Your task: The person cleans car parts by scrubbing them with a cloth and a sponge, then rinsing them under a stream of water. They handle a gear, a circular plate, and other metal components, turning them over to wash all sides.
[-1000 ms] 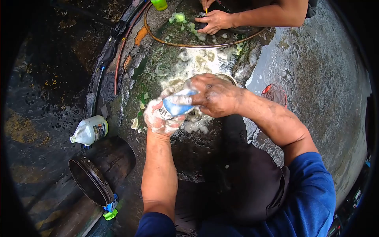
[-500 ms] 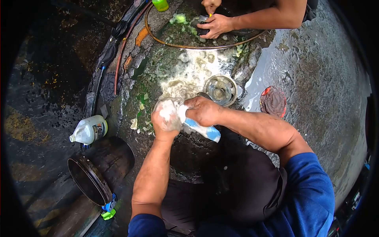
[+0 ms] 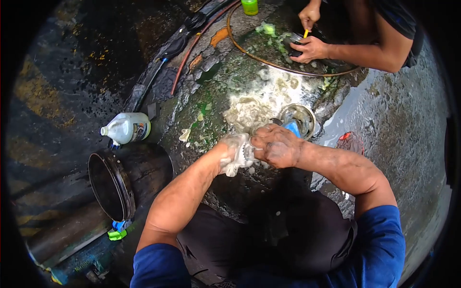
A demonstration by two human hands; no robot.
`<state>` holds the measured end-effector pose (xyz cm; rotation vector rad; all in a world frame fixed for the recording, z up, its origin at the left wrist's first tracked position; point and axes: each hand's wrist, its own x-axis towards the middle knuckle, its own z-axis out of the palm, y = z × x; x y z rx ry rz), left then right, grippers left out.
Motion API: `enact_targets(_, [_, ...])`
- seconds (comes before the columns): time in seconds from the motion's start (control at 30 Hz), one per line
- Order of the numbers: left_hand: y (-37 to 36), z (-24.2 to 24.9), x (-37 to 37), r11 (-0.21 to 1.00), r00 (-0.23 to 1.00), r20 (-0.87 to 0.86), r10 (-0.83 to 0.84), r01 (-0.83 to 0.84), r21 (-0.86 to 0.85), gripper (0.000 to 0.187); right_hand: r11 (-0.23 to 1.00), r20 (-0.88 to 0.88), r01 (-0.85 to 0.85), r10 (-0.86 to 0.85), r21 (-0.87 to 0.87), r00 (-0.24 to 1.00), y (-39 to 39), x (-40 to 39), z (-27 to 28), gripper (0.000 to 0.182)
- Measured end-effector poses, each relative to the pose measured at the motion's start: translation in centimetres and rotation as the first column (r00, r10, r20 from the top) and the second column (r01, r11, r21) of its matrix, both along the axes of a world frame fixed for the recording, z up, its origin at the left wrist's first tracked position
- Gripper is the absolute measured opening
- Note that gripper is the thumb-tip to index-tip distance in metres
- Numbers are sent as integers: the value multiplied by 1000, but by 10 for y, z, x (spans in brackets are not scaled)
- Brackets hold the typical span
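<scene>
My left hand (image 3: pixel 234 148) is closed and coated in white suds, its fingers curled round something foam-covered that I cannot make out. Against it, my right hand (image 3: pixel 277 145) grips a blue-and-white handled tool (image 3: pixel 291 128), whose blue end pokes out past the knuckles. A whitish, ridged edge shows between the two hands. Just beyond them sits a round metal bowl (image 3: pixel 312 126) with wet pieces inside, partly hidden by the right hand and the tool. Thick foam (image 3: pixel 249 113) covers the wet ground left of the bowl.
A white jug (image 3: pixel 126 128) lies on its side at left, above a dark open-ended cylinder (image 3: pixel 144 165). Across from me, a co-worker's hands (image 3: pixel 311 49) hold a dark piece and a yellow-handled tool (image 3: pixel 306 33). A brown hose (image 3: pixel 288 71) curves between us; a red-and-dark lump (image 3: pixel 351 142) lies right.
Both hands have turned, so the tool's blue end now points away from me instead of toward my lap. My view has shifted, moving the surroundings to the right.
</scene>
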<state>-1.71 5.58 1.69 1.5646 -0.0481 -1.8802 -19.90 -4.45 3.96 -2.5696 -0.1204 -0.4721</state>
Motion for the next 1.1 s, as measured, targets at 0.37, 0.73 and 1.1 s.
enact_targets(0.37, [48, 58, 39, 484, 280, 944, 176, 811, -330, 14, -429, -277, 334, 190, 839, 942, 36, 32, -27, 40])
enact_targets(0.73, [102, 97, 70, 648, 738, 643, 205, 390, -654, 36, 739, 104, -188, 159, 647, 982, 60, 127, 40, 40])
enact_targets(1.1, [237, 229, 202, 784, 231, 775, 589, -399, -477, 32, 660, -656, 537, -87, 526, 750, -11, 71, 104, 50])
